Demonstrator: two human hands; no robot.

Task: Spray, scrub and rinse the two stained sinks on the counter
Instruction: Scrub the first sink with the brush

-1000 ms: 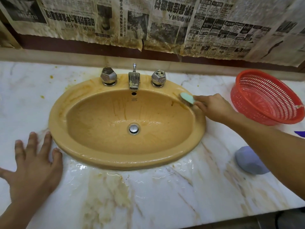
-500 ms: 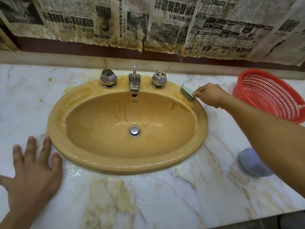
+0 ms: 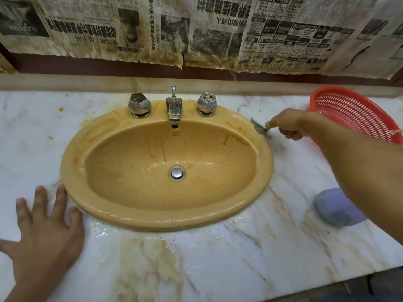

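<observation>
The yellow sink (image 3: pixel 72 162) is set into the marble counter (image 3: pixel 239 258). Brown streaks mark the bowl wall below the tap (image 3: pixel 173 110) and the rim at upper right. The right hand (image 3: pixel 290 124) pinches a scrub pad (image 3: pixel 258 127) at the sink's right outer edge. The pad is blurred and appears to touch the rim where it meets the counter. The left hand (image 3: pixel 45 238) lies flat on the counter, fingers spread wide, fingertips just beside the front-left rim. A red basket (image 3: pixel 353 114) stands beyond the right forearm. A blue-grey lump (image 3: pixel 335 208) lies right of the sink.
</observation>
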